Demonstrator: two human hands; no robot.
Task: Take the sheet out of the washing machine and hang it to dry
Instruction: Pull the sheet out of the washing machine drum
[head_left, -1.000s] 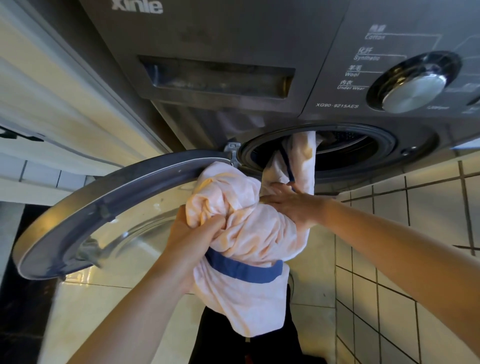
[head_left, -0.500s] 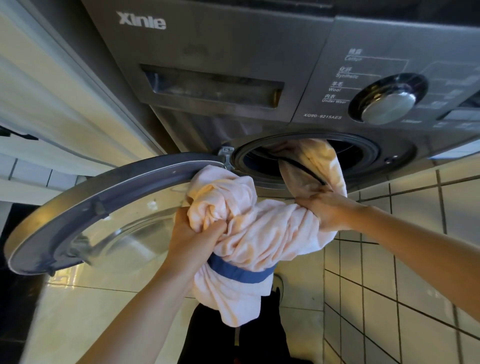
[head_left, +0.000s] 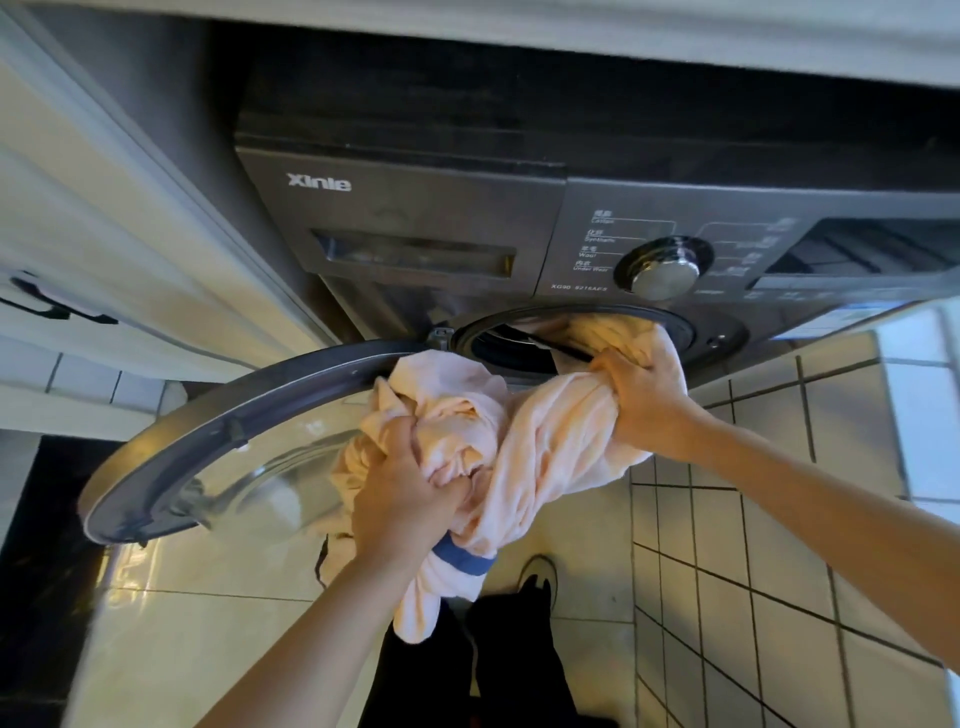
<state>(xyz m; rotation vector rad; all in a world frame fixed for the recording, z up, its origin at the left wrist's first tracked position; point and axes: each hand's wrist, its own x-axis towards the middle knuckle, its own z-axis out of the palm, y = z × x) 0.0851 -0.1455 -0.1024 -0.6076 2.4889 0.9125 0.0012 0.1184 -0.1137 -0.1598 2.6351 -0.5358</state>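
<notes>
A pale pink sheet (head_left: 540, 431) with a blue band hangs bunched in front of the dark grey washing machine (head_left: 415, 218). Its upper end still runs into the round drum opening (head_left: 498, 338). My left hand (head_left: 410, 493) grips the bunched middle of the sheet, in front of the open door. My right hand (head_left: 641, 397) grips a twisted part of the sheet just below the drum opening. The sheet's lower end dangles between my arms toward the floor.
The machine's round door (head_left: 218, 441) stands open to the left, its glass facing up. A control dial (head_left: 665, 275) sits above the opening. A cream cabinet (head_left: 104, 234) stands on the left, tiled wall (head_left: 779, 519) on the right. My dark-trousered legs (head_left: 519, 665) are below.
The view has pulled back and up from the machine. My right hand moved right and took a fresh grip nearer the drum; more of the sheet has come out.
</notes>
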